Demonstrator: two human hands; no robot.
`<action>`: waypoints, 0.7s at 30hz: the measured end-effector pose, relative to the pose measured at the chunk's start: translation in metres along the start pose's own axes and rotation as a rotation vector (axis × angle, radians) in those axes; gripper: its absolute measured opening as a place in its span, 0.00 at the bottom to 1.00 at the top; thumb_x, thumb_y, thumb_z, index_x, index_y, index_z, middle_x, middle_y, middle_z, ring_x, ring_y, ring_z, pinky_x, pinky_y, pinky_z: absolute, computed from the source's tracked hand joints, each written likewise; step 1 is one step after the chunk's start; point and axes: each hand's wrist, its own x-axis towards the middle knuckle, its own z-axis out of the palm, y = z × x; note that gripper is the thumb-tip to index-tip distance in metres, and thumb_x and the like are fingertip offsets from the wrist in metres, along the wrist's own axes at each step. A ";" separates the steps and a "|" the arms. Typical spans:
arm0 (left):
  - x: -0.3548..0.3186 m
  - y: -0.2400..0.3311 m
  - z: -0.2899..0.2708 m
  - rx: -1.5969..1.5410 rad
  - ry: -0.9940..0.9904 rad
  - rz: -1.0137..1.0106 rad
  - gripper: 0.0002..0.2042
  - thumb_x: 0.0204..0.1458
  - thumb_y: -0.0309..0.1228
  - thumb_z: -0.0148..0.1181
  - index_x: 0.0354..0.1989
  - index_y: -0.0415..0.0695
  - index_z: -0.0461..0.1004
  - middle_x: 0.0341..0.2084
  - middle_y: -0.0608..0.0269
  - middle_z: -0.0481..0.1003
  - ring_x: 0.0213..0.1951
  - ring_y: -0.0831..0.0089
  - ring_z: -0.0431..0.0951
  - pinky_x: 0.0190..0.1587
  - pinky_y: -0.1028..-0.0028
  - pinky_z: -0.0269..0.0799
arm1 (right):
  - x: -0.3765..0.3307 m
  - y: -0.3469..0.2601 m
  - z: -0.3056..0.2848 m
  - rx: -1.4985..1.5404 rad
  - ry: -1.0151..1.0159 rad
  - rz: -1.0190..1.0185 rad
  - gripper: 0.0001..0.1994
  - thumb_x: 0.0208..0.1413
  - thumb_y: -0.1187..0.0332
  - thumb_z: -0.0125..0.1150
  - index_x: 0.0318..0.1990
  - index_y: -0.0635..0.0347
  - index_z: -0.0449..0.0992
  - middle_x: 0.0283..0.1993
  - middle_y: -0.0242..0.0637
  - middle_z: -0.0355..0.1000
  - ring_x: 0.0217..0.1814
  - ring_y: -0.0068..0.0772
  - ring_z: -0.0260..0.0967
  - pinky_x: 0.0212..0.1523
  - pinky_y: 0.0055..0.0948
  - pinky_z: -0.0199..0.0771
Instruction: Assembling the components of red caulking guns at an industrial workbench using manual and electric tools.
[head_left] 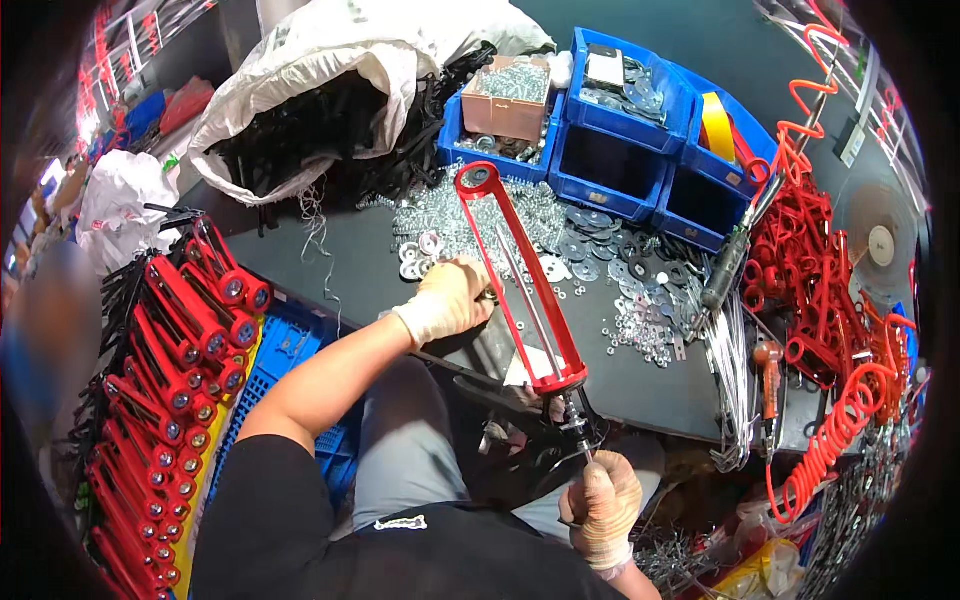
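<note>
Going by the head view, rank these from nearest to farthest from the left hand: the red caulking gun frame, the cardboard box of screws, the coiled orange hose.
From the left hand:
1. Red caulking gun frame, just to the hand's right, across the bench middle.
2. Cardboard box of screws, up at the back in a blue bin.
3. Coiled orange hose, far right, hanging off the bench edge.

Finished red caulking guns [170,360] stacked at far left beside a blue crate [290,350]; scattered washers and screws [600,270] on the dark workbench [640,385], blue parts bins [620,150] behind, a white sack of black parts [300,120] and red coiled hose [840,430] at right.
</note>
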 end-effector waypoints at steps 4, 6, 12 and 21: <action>0.005 -0.029 0.020 -0.704 0.515 -0.007 0.07 0.51 0.29 0.56 0.35 0.40 0.76 0.25 0.54 0.76 0.29 0.64 0.77 0.34 0.68 0.72 | 0.002 -0.001 0.004 0.019 0.004 0.017 0.15 0.55 0.60 0.61 0.40 0.63 0.68 0.14 0.27 0.54 0.11 0.19 0.48 0.12 0.24 0.55; 0.001 -0.009 -0.004 -1.125 0.709 -0.232 0.07 0.56 0.27 0.55 0.39 0.38 0.75 0.24 0.59 0.74 0.26 0.77 0.73 0.32 0.75 0.70 | 0.001 0.000 0.000 0.028 0.031 0.035 0.15 0.55 0.61 0.61 0.40 0.63 0.68 0.14 0.27 0.54 0.11 0.18 0.49 0.12 0.23 0.55; -0.020 0.024 -0.069 -0.517 0.806 0.094 0.08 0.56 0.27 0.57 0.40 0.37 0.76 0.27 0.63 0.76 0.25 0.78 0.72 0.30 0.79 0.68 | 0.001 0.011 -0.012 -0.307 -0.077 -0.307 0.11 0.56 0.65 0.61 0.41 0.63 0.71 0.15 0.31 0.63 0.12 0.19 0.56 0.13 0.23 0.59; -0.036 0.086 -0.124 -1.654 1.213 0.513 0.30 0.52 0.36 0.60 0.61 0.42 0.56 0.41 0.61 0.70 0.45 0.70 0.69 0.42 0.66 0.69 | 0.019 -0.013 -0.056 -0.058 -0.293 0.027 0.16 0.55 0.57 0.58 0.26 0.61 0.67 0.15 0.32 0.61 0.15 0.23 0.59 0.14 0.24 0.60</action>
